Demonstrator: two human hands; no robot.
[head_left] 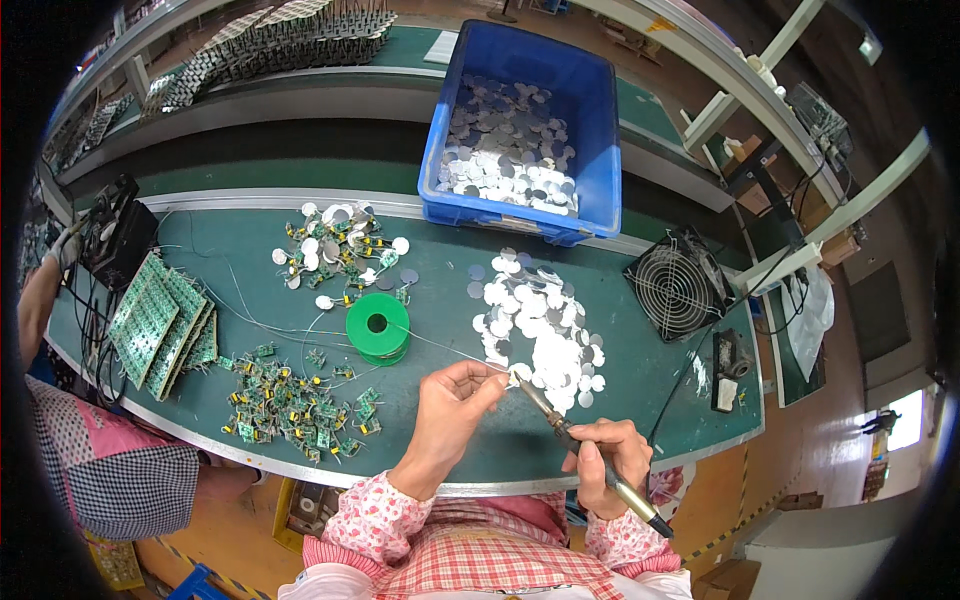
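Observation:
My right hand [612,462] is closed around the handle of a soldering iron [545,405], whose tip points up and left. The iron's tip meets the fingertips of my left hand [452,405], which are pinched on a thin solder wire [445,347]. That wire runs from a green spool [378,328] standing on the bench. A small pale piece [513,379] shows at the tip; its kind is too small to tell. Just beyond both hands lies a spread of round white and grey discs [545,330].
A blue bin [607,190] of discs stands at the back. Small green circuit boards [295,405] lie front left, with wired discs [335,245] behind and board panels [155,325] further left. A fan [678,288] and iron stand [730,370] are right. Another person's arm [42,300] reaches in at left.

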